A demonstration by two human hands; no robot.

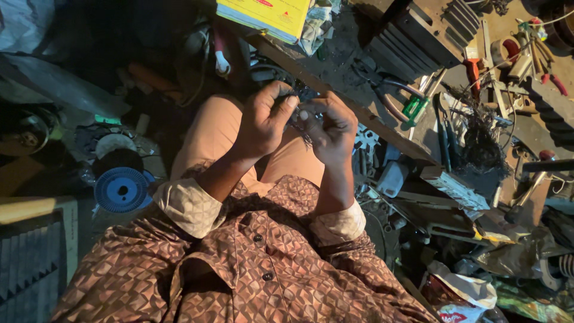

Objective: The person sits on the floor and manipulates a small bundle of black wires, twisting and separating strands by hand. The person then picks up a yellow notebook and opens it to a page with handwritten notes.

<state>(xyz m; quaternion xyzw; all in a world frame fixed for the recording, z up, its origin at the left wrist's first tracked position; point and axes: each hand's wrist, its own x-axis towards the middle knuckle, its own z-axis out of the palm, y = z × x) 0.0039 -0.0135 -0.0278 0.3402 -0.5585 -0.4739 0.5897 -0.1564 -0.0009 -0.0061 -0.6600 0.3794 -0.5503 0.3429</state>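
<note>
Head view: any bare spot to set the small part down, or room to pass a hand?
Little. The barest patch is the person's lap, under the left hand and right hand, which pinch a small dark part. The workbench at right is packed with tools and wire. The floor round the blue spool at left is cluttered, dim.

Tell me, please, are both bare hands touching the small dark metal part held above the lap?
Touching: the head view shows left hand and right hand fingers pinching the small dark metal part.

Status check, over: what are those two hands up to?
Left hand and right hand both pinching a small dark wire bundle above the lap. Nothing between them. Cluttered bench just beyond.
</note>
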